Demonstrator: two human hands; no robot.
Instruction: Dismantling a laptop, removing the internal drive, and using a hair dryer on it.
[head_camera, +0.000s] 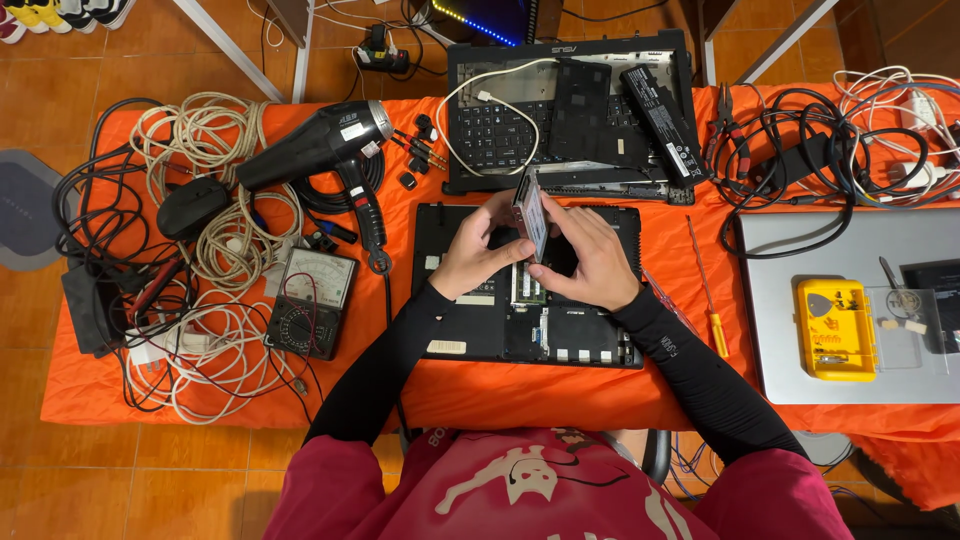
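Observation:
My left hand (470, 252) and my right hand (593, 258) both grip a thin silver drive module (531, 212), held on edge above an opened black laptop base (590, 340) lying bottom-up on the orange cloth. The left fingers pinch its left side; the right fingers hold its lower right edge. Both arms wear black sleeves. A memory slot area shows between the hands.
A second dismantled black laptop (500, 130) with a battery (660, 110) lies behind. A black heat gun (320, 140), multimeter (312, 303) and cable tangles (210, 250) sit left. A yellow-handled screwdriver (708, 290), silver laptop (780, 330), yellow tool case (835, 328) and pliers (727, 118) sit right.

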